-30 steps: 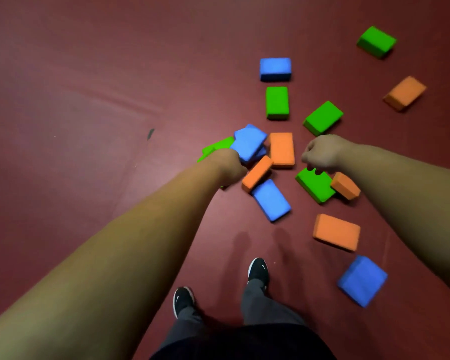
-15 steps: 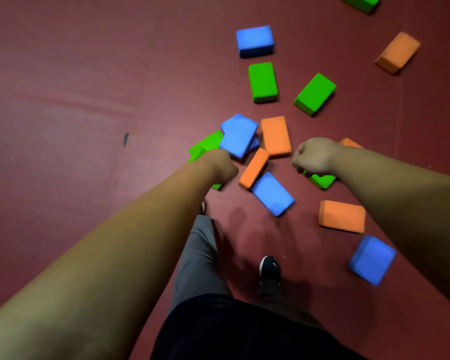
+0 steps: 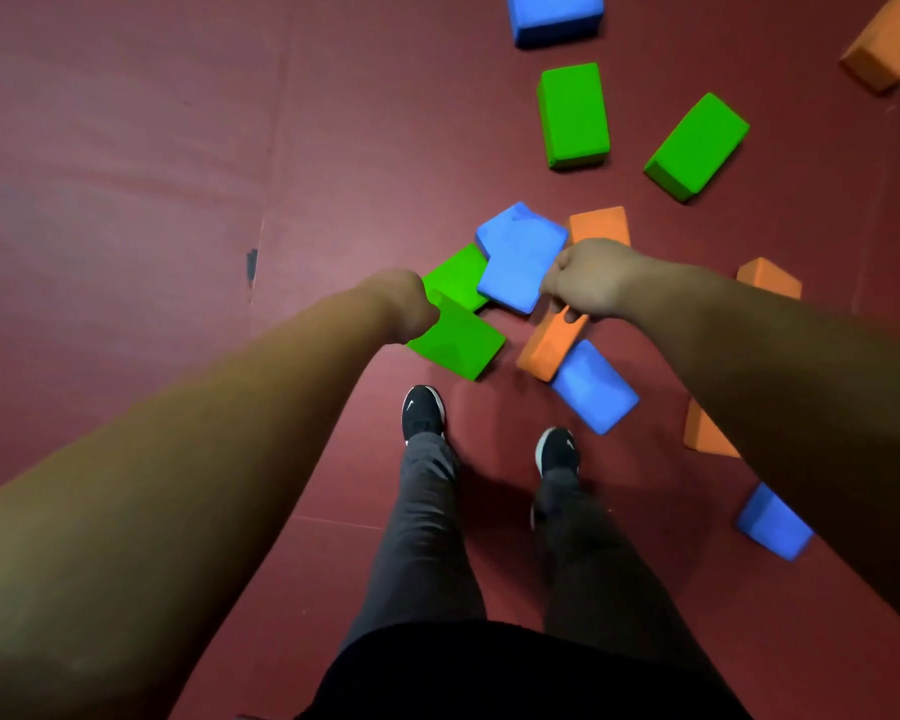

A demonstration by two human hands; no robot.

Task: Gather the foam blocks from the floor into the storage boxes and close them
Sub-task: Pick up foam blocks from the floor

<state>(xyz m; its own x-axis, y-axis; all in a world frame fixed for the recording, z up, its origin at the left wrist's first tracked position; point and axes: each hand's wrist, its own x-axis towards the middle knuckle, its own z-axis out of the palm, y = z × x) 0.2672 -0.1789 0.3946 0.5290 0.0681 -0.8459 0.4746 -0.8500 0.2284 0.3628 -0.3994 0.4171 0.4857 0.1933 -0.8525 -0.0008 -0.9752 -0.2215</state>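
Foam blocks lie scattered on the red floor (image 3: 178,200). My left hand (image 3: 404,304) grips a green block (image 3: 458,343) by its left edge, tilted just above the floor. Behind it lies another green block (image 3: 455,275). My right hand (image 3: 591,280) is curled at the right edge of a blue block (image 3: 520,254) that rests on top of the pile. An orange block (image 3: 546,350) and a blue block (image 3: 593,387) lie below that hand, and an orange block (image 3: 598,226) lies behind it. No storage box is in view.
Farther off lie two green blocks (image 3: 572,114) (image 3: 697,145), a blue block (image 3: 554,15) and an orange one (image 3: 887,41). At the right are orange blocks (image 3: 767,278) (image 3: 707,433) and a blue block (image 3: 772,522). My shoes (image 3: 422,410) (image 3: 557,449) stand just before the pile.
I have stepped closer to the pile. My left hand has taken hold of a green block and my right hand has moved left from the green block to the blue block.
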